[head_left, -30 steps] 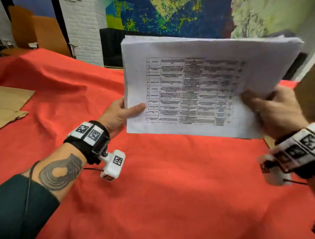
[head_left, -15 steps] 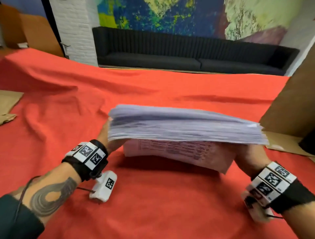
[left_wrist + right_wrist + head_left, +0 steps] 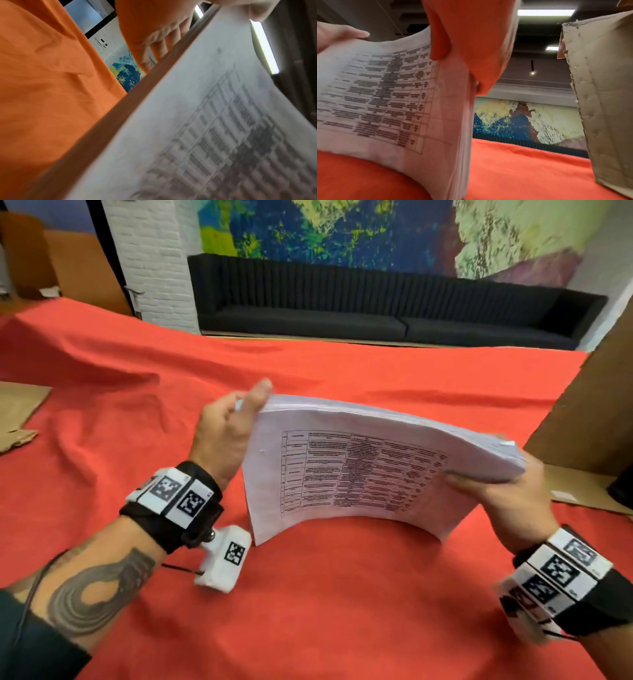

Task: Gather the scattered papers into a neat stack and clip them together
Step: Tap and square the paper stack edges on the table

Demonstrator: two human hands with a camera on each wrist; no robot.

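Note:
A thick stack of white papers (image 3: 359,470) stands on its long lower edge on the red cloth (image 3: 308,594), bowed, its printed table facing me. My left hand (image 3: 253,405) holds the upper left corner, thumb on the front sheet and fingers (image 3: 154,40) behind. My right hand (image 3: 496,487) grips the right edge, with the thumb (image 3: 440,40) on the front sheet and the fingers hidden behind the stack (image 3: 376,88). The sheet edges look roughly even along the top. No clip is in view.
A tall brown cardboard box (image 3: 589,419) stands close to the right of the stack, with a flat cardboard flap (image 3: 582,487) at its foot. Flattened cardboard (image 3: 20,412) lies at the far left. A black sofa (image 3: 376,302) runs behind the table.
The stack was held up in the air facing me, then came down. Now its lower edge rests on the cloth, and my left hand has slid up to the top left corner.

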